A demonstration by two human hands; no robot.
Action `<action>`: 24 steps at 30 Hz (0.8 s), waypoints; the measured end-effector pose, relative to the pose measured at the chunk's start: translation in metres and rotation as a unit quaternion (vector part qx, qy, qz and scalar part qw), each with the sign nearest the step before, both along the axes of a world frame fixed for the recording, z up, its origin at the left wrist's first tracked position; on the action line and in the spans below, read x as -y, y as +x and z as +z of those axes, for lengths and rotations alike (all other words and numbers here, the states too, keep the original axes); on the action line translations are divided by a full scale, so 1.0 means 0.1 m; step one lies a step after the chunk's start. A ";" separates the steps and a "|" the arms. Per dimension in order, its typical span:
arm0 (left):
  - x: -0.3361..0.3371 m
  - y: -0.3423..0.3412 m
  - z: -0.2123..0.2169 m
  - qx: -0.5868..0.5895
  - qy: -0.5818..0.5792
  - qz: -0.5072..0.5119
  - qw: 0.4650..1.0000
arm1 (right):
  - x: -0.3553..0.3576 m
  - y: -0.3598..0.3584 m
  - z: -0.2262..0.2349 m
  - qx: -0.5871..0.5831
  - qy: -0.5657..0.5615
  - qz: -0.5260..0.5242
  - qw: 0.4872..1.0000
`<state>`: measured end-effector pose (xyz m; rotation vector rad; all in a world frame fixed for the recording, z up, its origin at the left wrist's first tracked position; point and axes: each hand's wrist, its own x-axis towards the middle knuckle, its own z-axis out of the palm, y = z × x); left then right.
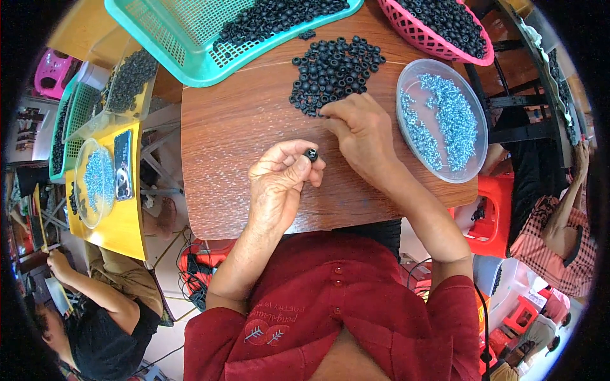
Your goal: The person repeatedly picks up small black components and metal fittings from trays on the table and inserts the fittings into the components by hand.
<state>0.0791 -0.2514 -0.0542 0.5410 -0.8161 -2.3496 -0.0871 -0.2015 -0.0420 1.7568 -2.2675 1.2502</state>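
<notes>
My left hand [279, 181] is raised over the wooden tabletop, thumb and fingers pinching a small black round part [311, 154] with a pale, shiny centre. To its upper right, my right hand [362, 130] reaches the lower edge of a loose pile of small black round parts [337, 70], several showing holes. Its thumb and index fingertips are closed together against the pile; whether a part is between them is hidden. Right of this hand lies a round clear plastic tray [481, 149] holding many tiny blue, shiny pieces [454, 120].
A green mesh basket [171, 47] with black parts sits at the table's far left, and a pink basket [438, 46] of them at the far right. On the left, a yellow table [124, 222] bears a phone [123, 166] and trays. A co-worker [114, 317] sits beside it.
</notes>
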 end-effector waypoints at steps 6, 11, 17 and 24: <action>0.05 0.03 0.02 0.027 0.021 0.020 0.999 | 0.19 0.02 -0.12 -0.183 0.000 0.032 0.983; 0.06 0.04 0.01 0.041 0.018 0.028 0.999 | 0.24 0.06 -0.10 -0.247 0.016 0.056 0.967; 0.07 0.05 0.03 0.047 0.007 0.029 0.998 | 0.31 0.07 -0.10 -0.280 0.038 0.072 0.956; 0.08 0.04 0.03 0.080 -0.057 0.039 0.994 | 0.04 0.04 0.15 -0.086 -0.017 0.077 0.993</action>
